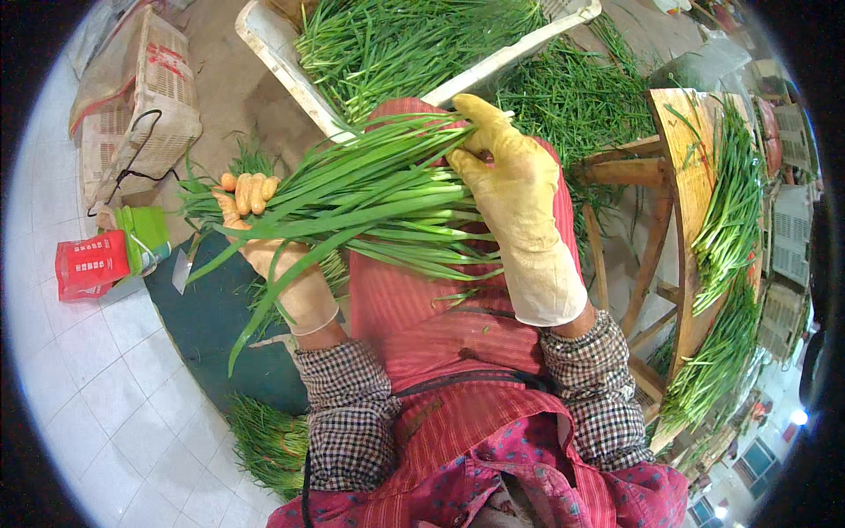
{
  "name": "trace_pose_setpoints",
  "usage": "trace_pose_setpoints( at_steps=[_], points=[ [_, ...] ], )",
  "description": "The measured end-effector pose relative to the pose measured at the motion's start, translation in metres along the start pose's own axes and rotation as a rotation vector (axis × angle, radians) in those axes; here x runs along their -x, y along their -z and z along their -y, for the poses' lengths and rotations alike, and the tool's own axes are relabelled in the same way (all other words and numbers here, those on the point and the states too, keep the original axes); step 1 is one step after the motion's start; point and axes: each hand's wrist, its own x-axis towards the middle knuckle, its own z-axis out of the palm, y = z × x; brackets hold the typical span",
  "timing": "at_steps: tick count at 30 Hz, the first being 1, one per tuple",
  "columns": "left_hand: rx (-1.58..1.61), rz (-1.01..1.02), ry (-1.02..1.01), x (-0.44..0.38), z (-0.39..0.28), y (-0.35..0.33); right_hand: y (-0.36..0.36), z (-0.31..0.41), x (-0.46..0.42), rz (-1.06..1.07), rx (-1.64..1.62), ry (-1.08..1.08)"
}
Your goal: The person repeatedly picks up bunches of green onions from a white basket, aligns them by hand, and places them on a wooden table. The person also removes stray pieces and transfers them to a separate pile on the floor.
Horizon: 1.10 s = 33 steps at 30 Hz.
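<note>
My left hand point(264, 244), in a rubber glove with orange fingers, is closed around the leafy end of a bunch of garlic chives point(383, 191). The bunch lies across above my lap, pale stem ends to the right and long leaves drooping past my left wrist. At those stem ends is my right hand point(511, 178) in a yellowish glove, thumb and fingers pinching a few stalks at the upper edge. The tips of the pinched stalks are partly hidden by the fingers. Beneath the bunch spreads my red striped apron point(449, 317).
A white crate point(277, 63) full of chives stands ahead, with a loose heap point(574, 92) beside it. Chive bundles point(726, 211) lie on a wooden bench point(686, 178) at right. To the left are plastic crates point(142, 125), a red packet point(92, 264), a green container point(142, 234) and a blade point(181, 269).
</note>
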Motion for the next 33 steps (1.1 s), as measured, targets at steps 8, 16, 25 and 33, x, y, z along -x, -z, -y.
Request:
trace_pose_setpoints(
  at_steps=[8,16,25,33],
  points=[
    [-0.085,0.02,-0.012,-0.002,-0.003,0.002,-0.006,-0.006,0.015,-0.154,0.477,0.305],
    [-0.126,0.053,-0.004,0.004,0.003,-0.005,-0.005,-0.013,0.022,-0.235,0.473,0.391],
    [-0.266,0.092,-0.081,0.007,-0.004,0.006,0.073,-0.096,-0.011,0.109,1.176,-0.22],
    [-0.356,0.055,-0.064,0.003,-0.008,0.01,0.048,-0.025,-0.016,0.063,0.213,0.339]
  ],
)
